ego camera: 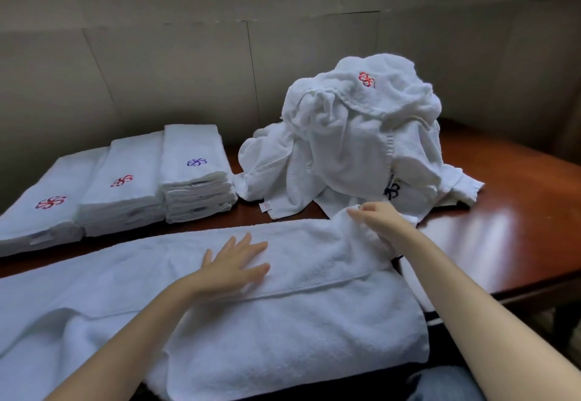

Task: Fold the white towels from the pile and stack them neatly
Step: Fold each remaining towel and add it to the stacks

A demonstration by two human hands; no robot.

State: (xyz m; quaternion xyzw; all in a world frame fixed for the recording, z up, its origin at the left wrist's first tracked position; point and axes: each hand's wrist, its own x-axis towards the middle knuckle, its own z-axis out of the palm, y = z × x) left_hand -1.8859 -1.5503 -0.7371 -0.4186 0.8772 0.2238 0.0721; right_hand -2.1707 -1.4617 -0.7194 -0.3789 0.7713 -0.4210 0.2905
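Note:
A long white towel (132,278) lies spread across the front of the wooden table (509,212), partly folded lengthwise. My left hand (234,264) presses flat on its middle with straight fingers. My right hand (379,223) pinches the towel's far right corner and holds it slightly raised. Behind that corner rises a tall pile of crumpled white towels (358,136) with red and dark blue embroidered logos. At the back left stand three stacks of folded towels: left (44,209), middle (125,183), right (195,171).
A panelled wall (188,64) runs close behind the table. The table's right edge drops off near a dark chair frame (562,319). The towel's front edge hangs over the table toward my lap.

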